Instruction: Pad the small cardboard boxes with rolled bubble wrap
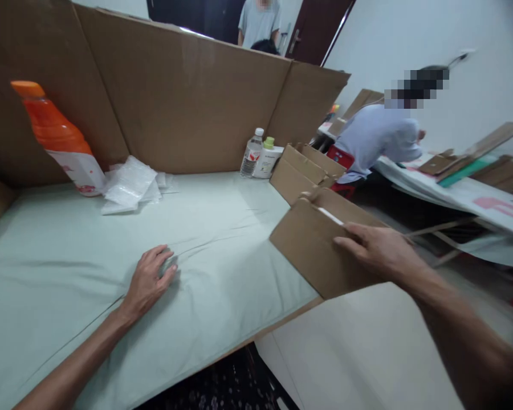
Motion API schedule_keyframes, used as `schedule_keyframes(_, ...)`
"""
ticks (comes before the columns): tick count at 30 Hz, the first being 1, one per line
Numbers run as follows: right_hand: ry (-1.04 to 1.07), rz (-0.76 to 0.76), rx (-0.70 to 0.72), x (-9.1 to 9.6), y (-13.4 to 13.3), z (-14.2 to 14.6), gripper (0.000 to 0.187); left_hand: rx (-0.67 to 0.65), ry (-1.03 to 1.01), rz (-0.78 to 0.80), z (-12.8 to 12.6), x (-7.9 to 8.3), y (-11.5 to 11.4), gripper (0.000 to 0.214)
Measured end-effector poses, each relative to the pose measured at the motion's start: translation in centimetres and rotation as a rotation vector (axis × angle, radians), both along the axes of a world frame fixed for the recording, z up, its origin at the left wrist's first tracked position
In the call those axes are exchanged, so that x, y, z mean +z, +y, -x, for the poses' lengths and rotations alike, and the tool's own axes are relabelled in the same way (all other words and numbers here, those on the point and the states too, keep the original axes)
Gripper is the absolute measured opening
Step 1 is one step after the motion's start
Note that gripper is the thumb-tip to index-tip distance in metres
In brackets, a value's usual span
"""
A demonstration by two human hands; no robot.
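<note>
Near cardboard box is sitting approx 4 o'clock, at the desk's edge, top open, white strip showing at its rim. Card is looking light & stiff-walled, prob. not slippery, flaps prob. bending easily & walls denting if squeezed; best hold is prob. the near wall's top edge or both side walls. R hand is touching that rim, thumb on the outer face; can't tell if its grip is closing on card. L hand is resting on or just over the desk, approx 8 o'clock, fingers loosely spread, holding nothing. Second box is standing approx 2 o'clock, clear bottle & white bottle approx 12, bubble wrap approx 10, orange bottle just beside it.
</note>
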State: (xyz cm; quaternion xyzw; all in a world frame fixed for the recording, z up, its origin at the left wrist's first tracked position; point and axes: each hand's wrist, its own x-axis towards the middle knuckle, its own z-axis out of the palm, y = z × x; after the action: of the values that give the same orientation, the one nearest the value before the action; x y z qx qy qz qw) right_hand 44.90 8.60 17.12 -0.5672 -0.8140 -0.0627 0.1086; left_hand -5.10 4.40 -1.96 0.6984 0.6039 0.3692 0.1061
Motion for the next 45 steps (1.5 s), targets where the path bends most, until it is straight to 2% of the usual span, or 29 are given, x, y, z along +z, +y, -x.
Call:
schedule_keyframes(1,-0.081,0.031,-0.017,0.2,-0.7,2.6,0.028,0.003,-0.016,-0.007,0.2,0.2,-0.8,0.037)
schedule_keyframes(3,-0.164,0.097,0.048,0.7,-1.7,8.5,0.023,0.023,-0.050,-0.024,0.6,0.7,-2.3,0.040)
schedule_keyframes(6,-0.134,0.107,0.334,1.5,-2.4,16.7,0.020,0.092,-0.126,0.015,1.2,2.0,-3.9,0.053)
schedule_keyframes(8,-0.066,0.056,0.522,2.0,-2.8,20.0,0.022,0.149,-0.191,0.080,1.7,3.0,-4.7,0.064)
schedule_keyframes(9,-0.005,0.005,0.590,2.1,-3.0,20.7,0.022,0.167,-0.214,0.107,1.9,3.5,-5.0,0.067)
schedule_keyframes(11,0.162,-0.135,0.631,2.1,-3.2,20.6,0.021,0.182,-0.247,0.123,2.5,4.3,-5.5,0.065)
schedule_keyframes(14,0.382,-0.262,0.487,0.7,-2.6,17.9,0.021,0.167,-0.297,0.151,3.2,4.8,-6.1,0.055)
schedule_keyframes(16,0.461,-0.161,0.371,-1.3,-2.0,15.9,0.026,0.153,-0.335,0.190,3.3,4.7,-6.6,0.052)
schedule_keyframes(18,0.528,0.039,0.297,-3.9,-1.4,14.8,0.036,0.152,-0.370,0.222,3.0,4.2,-7.1,0.054)
schedule_keyframes(21,0.602,0.310,0.257,-7.7,-0.4,15.4,0.049,0.164,-0.405,0.258,1.7,3.4,-7.8,0.053)
schedule_keyframes(23,0.630,0.411,0.258,-9.3,0.4,16.8,0.048,0.181,-0.417,0.280,0.7,3.1,-7.7,0.048)
schedule_keyframes(26,0.678,0.438,0.225,-10.3,2.4,19.1,0.042,0.228,-0.458,0.267,-0.3,3.5,-5.4,0.043)
schedule_keyframes(31,0.825,0.329,0.121,-11.1,7.5,21.8,0.044,0.161,-0.560,0.143,-0.1,4.7,3.1,0.054)
schedule_keyframes(34,0.910,0.276,0.064,-12.2,9.8,22.7,0.046,0.176,-0.572,0.095,-0.1,4.5,6.7,0.054)
schedule_keyframes(37,0.951,0.274,0.071,-13.1,10.7,22.7,0.045,0.184,-0.568,0.067,-0.3,3.8,7.8,0.053)
schedule_keyframes(40,0.943,0.248,0.103,-13.2,11.6,22.9,0.044,0.190,-0.559,0.057,0.4,3.4,8.4,0.053)
schedule_keyframes(45,0.931,0.288,0.141,-13.4,14.9,24.9,0.052,0.211,-0.512,0.064,2.3,3.3,10.8,0.058)
